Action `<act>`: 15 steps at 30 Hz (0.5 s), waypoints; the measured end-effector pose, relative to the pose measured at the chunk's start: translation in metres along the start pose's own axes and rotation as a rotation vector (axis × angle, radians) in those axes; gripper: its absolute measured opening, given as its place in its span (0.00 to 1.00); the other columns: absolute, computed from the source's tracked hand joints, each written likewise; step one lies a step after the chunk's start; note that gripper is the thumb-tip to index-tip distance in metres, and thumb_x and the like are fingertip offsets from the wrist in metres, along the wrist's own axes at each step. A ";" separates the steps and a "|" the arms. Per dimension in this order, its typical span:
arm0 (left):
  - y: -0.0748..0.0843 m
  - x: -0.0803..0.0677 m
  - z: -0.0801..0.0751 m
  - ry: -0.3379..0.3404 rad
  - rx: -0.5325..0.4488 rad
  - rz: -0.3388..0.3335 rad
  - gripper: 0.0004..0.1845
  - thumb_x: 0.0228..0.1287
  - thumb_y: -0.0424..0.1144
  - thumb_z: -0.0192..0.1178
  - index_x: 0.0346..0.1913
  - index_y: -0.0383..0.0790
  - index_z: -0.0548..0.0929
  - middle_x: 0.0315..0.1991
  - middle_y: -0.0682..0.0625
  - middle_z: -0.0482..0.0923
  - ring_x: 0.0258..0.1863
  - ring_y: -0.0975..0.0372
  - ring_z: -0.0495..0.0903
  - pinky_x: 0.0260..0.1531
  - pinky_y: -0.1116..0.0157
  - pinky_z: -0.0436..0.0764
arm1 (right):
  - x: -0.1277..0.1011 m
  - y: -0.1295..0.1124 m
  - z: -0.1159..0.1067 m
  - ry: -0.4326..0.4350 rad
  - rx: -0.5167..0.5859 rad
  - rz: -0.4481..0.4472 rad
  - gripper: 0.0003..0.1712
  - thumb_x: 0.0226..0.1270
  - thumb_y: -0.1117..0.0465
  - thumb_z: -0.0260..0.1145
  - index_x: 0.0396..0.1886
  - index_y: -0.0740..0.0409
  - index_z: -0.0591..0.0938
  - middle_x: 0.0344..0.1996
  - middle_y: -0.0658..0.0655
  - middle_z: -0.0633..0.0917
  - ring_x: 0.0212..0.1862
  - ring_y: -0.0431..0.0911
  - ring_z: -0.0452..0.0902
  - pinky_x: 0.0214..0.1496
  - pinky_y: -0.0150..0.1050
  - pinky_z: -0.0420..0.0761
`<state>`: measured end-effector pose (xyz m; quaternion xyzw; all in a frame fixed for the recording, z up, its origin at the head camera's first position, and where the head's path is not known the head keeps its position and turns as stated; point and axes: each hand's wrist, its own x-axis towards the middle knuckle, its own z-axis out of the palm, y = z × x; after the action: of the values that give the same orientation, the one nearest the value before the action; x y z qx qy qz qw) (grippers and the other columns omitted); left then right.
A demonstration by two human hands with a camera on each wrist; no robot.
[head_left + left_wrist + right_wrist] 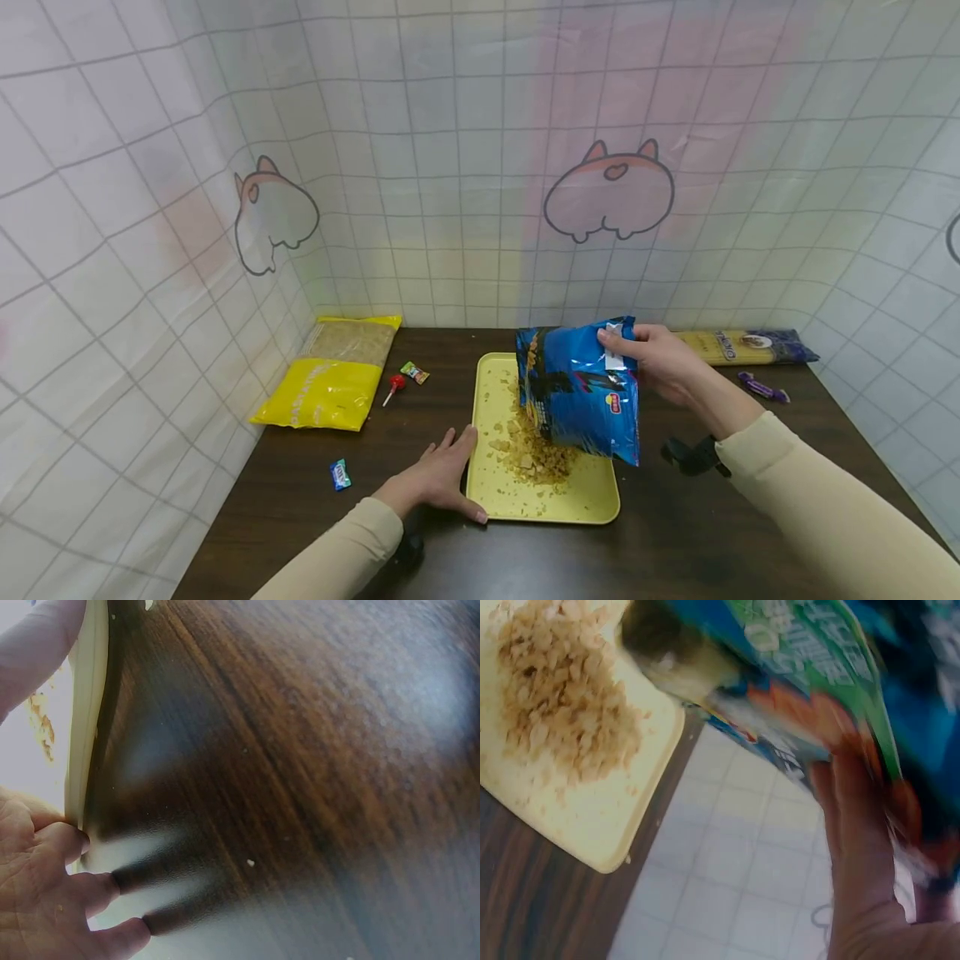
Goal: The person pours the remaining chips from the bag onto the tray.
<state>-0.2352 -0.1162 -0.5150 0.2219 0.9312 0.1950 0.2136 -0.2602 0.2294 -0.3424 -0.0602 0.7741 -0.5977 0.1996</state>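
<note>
Holding the blue snack bag (pixel 581 392) upside down w/ my right hand (pixel 660 358), fingers clamped on its top end, so the open mouth points down over the yellow tray (pixel 592 500). Crumbly golden flakes (pixel 536 454) lie in a heap on the tray, directly under the bag, just in front of my left hand (pixel 438 479). That hand lies flat on the desk (pixel 300 483), fingers straight, thumb and fingertips pressed against the tray's near-left edge, I think to keep it from sliding. Hands are apart, tray between them. Left of my left hand: a small blue candy (pixel 340 474), further away a lollipop (pixel 393 386) and a yellow packet (pixel 330 383). Beyond my right hand a pasta pack (pixel 742 346) lies at the wall.
</note>
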 end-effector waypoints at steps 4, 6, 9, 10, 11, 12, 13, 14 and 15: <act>0.000 -0.001 0.000 0.005 0.003 -0.003 0.72 0.45 0.63 0.80 0.82 0.33 0.46 0.83 0.38 0.45 0.82 0.39 0.44 0.75 0.36 0.53 | -0.005 0.004 -0.001 0.001 -0.001 -0.010 0.21 0.80 0.46 0.57 0.43 0.59 0.82 0.35 0.45 0.89 0.39 0.40 0.87 0.46 0.39 0.87; 0.000 0.000 0.000 0.007 0.005 -0.005 0.72 0.44 0.63 0.80 0.82 0.33 0.46 0.83 0.38 0.46 0.82 0.39 0.44 0.75 0.35 0.53 | -0.007 0.007 -0.003 0.012 0.015 -0.014 0.20 0.80 0.46 0.57 0.44 0.59 0.81 0.35 0.45 0.89 0.40 0.39 0.86 0.47 0.38 0.87; -0.001 0.000 0.001 0.006 0.007 -0.007 0.73 0.44 0.64 0.80 0.82 0.34 0.46 0.83 0.39 0.45 0.82 0.40 0.44 0.75 0.35 0.53 | -0.008 0.012 -0.005 0.024 0.036 -0.017 0.19 0.80 0.47 0.56 0.44 0.59 0.79 0.35 0.44 0.88 0.40 0.38 0.86 0.47 0.36 0.87; -0.001 0.001 0.001 0.006 0.009 -0.007 0.73 0.44 0.64 0.80 0.82 0.34 0.46 0.83 0.39 0.45 0.82 0.40 0.44 0.75 0.35 0.53 | -0.009 0.013 -0.006 0.036 0.049 -0.021 0.18 0.80 0.47 0.56 0.44 0.59 0.79 0.35 0.44 0.88 0.40 0.37 0.86 0.47 0.36 0.87; -0.002 0.001 0.001 0.006 0.011 -0.007 0.72 0.44 0.64 0.79 0.82 0.34 0.46 0.84 0.39 0.45 0.82 0.40 0.44 0.75 0.35 0.53 | -0.009 0.015 -0.007 0.051 0.064 -0.026 0.18 0.80 0.47 0.56 0.44 0.59 0.78 0.35 0.44 0.88 0.41 0.37 0.86 0.47 0.35 0.87; -0.002 0.001 0.001 0.007 0.012 -0.006 0.73 0.44 0.64 0.79 0.82 0.34 0.46 0.84 0.39 0.45 0.82 0.40 0.44 0.75 0.35 0.53 | -0.009 0.016 -0.008 0.063 0.076 -0.031 0.18 0.80 0.48 0.56 0.44 0.59 0.77 0.35 0.43 0.88 0.41 0.36 0.86 0.47 0.35 0.86; -0.002 0.001 0.002 0.006 0.012 -0.007 0.73 0.44 0.64 0.79 0.83 0.35 0.45 0.84 0.39 0.45 0.82 0.40 0.44 0.75 0.35 0.53 | -0.009 0.017 -0.009 0.074 0.080 -0.032 0.18 0.80 0.48 0.56 0.44 0.59 0.77 0.35 0.43 0.88 0.41 0.36 0.86 0.47 0.35 0.86; -0.002 0.001 0.002 0.007 0.012 -0.007 0.73 0.44 0.64 0.79 0.83 0.35 0.45 0.84 0.39 0.45 0.82 0.40 0.44 0.75 0.35 0.53 | -0.009 0.018 -0.010 0.086 0.084 -0.036 0.18 0.80 0.48 0.56 0.45 0.59 0.76 0.35 0.43 0.88 0.41 0.36 0.86 0.47 0.34 0.86; -0.002 0.001 0.002 0.008 0.012 -0.005 0.73 0.44 0.64 0.79 0.82 0.34 0.45 0.84 0.39 0.45 0.82 0.40 0.44 0.75 0.35 0.53 | -0.008 0.019 -0.011 0.103 0.091 -0.037 0.18 0.80 0.47 0.56 0.45 0.59 0.76 0.35 0.42 0.88 0.40 0.36 0.86 0.47 0.34 0.86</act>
<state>-0.2361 -0.1169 -0.5177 0.2199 0.9338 0.1897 0.2092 -0.2539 0.2475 -0.3562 -0.0346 0.7540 -0.6383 0.1508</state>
